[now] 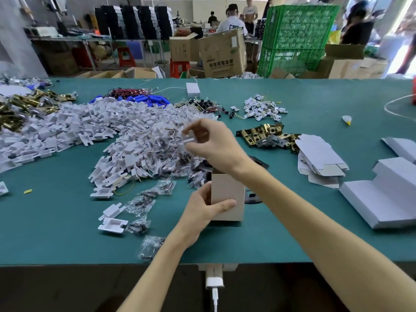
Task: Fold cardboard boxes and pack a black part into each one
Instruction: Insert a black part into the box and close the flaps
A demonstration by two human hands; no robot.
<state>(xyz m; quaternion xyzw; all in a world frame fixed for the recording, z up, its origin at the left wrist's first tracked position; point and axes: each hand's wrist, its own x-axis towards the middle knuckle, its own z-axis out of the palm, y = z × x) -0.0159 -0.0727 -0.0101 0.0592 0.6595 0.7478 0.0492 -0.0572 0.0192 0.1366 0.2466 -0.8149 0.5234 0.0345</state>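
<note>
While our left hand (202, 210) grips the upright box (227, 197) on the table (67, 233), our right hand (209, 143), at its 12 o'clock, pinches a blurred clear bag (188, 137); flat boxes (319, 158) lie at 3 o'clock.

Left hand (203, 210) curled — right hand (211, 143) raised

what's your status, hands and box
Left hand grips upright box. Right hand pinches small blurred item above parts pile. Its wrist crosses box top.
</note>
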